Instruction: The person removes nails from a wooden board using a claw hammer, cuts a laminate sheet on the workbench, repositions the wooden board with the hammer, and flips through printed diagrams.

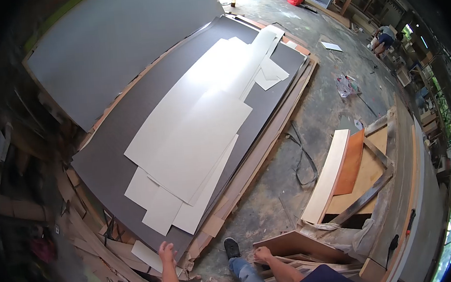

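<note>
My left hand is raised near the front corner of a dark grey sheet, fingers apart and holding nothing. On that sheet lie several overlapping off-white laminate sheets, one of them partly rolled at the far end. Lower down, my right hand is closed at the left corner of a brown board, which leans over a pile of stacked boards. Its fingertips are partly hidden. A white strip lies just left of my left hand.
Wood scraps crowd the left side. To the right stands a wooden frame with a pale curved strip and an orange-brown panel. A black strap lies on the concrete floor. Another person bends down far right.
</note>
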A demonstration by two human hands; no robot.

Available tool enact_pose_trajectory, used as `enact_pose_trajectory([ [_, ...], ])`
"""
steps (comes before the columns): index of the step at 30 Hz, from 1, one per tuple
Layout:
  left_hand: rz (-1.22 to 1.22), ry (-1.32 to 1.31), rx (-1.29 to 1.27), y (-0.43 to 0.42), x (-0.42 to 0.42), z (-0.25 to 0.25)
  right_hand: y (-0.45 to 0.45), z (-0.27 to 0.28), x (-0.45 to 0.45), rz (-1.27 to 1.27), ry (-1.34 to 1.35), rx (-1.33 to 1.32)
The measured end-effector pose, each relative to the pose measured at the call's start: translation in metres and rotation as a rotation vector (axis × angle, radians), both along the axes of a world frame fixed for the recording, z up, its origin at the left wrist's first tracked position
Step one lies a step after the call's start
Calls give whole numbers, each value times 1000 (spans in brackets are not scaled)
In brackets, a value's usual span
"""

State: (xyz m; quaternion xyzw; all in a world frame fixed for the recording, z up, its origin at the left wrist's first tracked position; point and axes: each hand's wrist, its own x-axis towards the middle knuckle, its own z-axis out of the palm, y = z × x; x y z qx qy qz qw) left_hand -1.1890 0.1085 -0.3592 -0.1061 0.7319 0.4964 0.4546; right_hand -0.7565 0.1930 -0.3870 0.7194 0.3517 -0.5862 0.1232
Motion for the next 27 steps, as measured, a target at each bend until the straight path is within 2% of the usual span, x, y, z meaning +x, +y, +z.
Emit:
enact_pose_trajectory([
  [1, -85, 32, -99, -29, 15, -10, -26, 10, 10, 217, -137, 22],
  [3, -278, 42, -262, -96, 55, -10, -63, 42, 18, 400, -119, -44],
  [4, -452, 98, -379, -135, 71, -1, -82, 53, 17, 386, -114, -38],
  [5, -715, 202, -438, -150, 86, 10, -95, 66, 11, 486, -59, 32],
  [6, -906, 147, -434, -170, 102, 23, -107, 78, 4, 587, -8, 104],
  [7, -1027, 124, -463, -179, 118, 38, -110, 96, -2, 549, -22, 123],
  [9, -1229, 123, -468, -195, 137, 50, -116, 133, -12, 642, 230, 202],
  [11, -1232, 48, -245, -210, 143, 46, -137, 141, -12, 485, 216, 277],
  [12, -1304, 58, -229, -209, 140, 46, -148, 156, -13, 378, 168, 332],
  [14, -1324, 204, -100, -205, 139, 53, -178, 179, -13, 220, 99, 394],
  [16, -1349, 217, -29, -195, 130, 72, -214, 193, -6, -157, 81, 455],
  [17, -1307, 240, 25, -184, 119, 89, -235, 197, -4, -200, 78, 472],
  [19, -1341, 328, -30, -178, 101, 107, -279, 201, 4, -237, -68, 606],
  [20, -1317, 362, 57, -184, 82, 91, -286, 207, 11, -274, -69, 622],
  [21, -1350, 381, 73, -180, 74, 106, -289, 213, 22, -275, -75, 689],
  [23, -1285, 200, -45, -191, 52, 134, -302, 224, 43, -302, -82, 753],
  [25, -1391, 179, -110, -200, 37, 146, -313, 232, 65, -503, -30, 704],
  [27, -1483, 217, -315, -203, 31, 147, -335, 247, 87, -561, -85, 631],
])
